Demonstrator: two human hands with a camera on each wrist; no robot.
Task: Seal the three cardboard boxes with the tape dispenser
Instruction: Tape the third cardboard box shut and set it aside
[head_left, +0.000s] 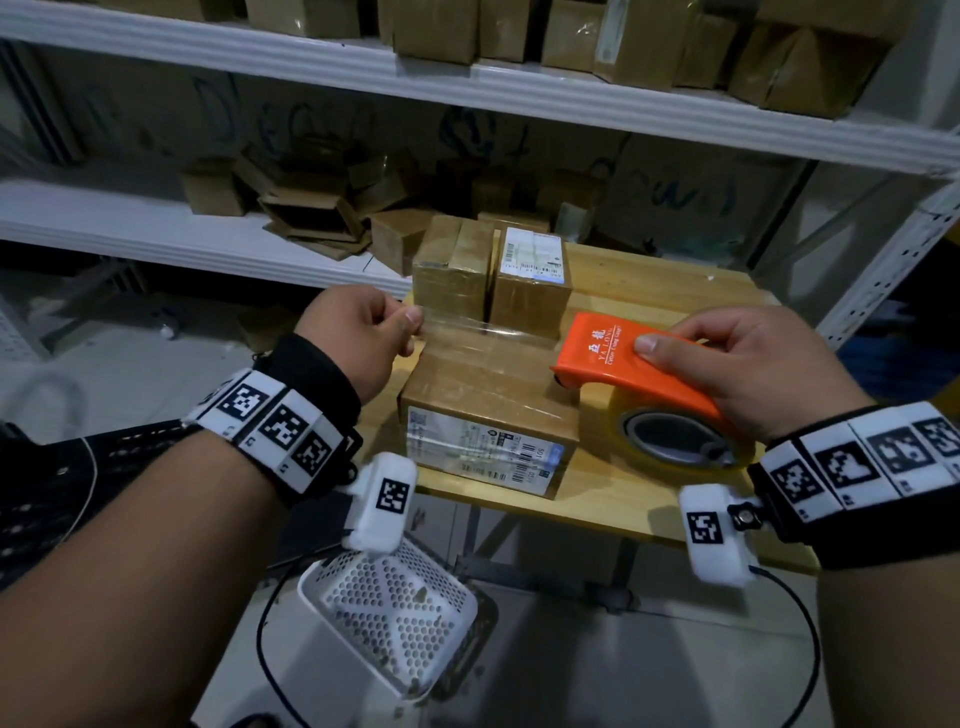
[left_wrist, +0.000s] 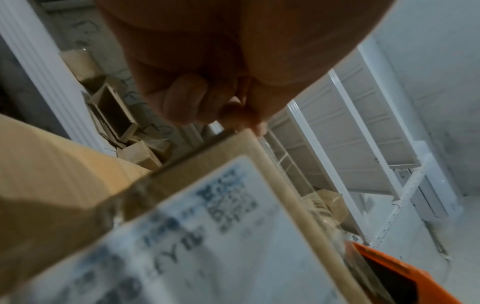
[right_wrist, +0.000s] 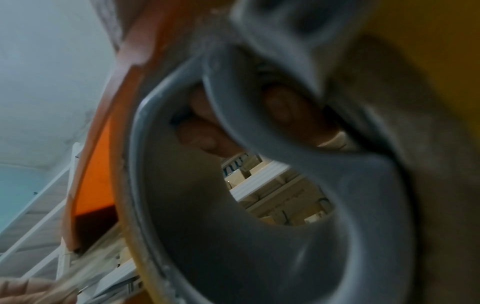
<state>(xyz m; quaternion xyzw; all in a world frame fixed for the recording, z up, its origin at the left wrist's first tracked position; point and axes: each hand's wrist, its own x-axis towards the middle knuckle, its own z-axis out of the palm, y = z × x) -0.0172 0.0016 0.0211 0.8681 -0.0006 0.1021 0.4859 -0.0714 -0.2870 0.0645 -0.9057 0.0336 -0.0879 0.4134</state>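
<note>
Three cardboard boxes sit on the small wooden table (head_left: 649, 301). The near box (head_left: 488, 405) lies in front with a label on its front face; two more, the far left box (head_left: 452, 265) and the far right box (head_left: 532, 275), stand side by side behind it. My right hand (head_left: 748, 358) grips the orange tape dispenser (head_left: 628, 358) with its clear tape roll (head_left: 680, 441), just right of the near box. A strip of clear tape (head_left: 483, 330) stretches from the dispenser leftward above the near box. My left hand (head_left: 363, 338) pinches the strip's free end. The near box's label (left_wrist: 207, 236) fills the left wrist view.
White metal shelving (head_left: 467, 88) behind the table holds many cardboard boxes. A white perforated basket (head_left: 395, 608) stands on the floor below my left wrist, with a black cable looping around it. Open floor lies to the left of the table.
</note>
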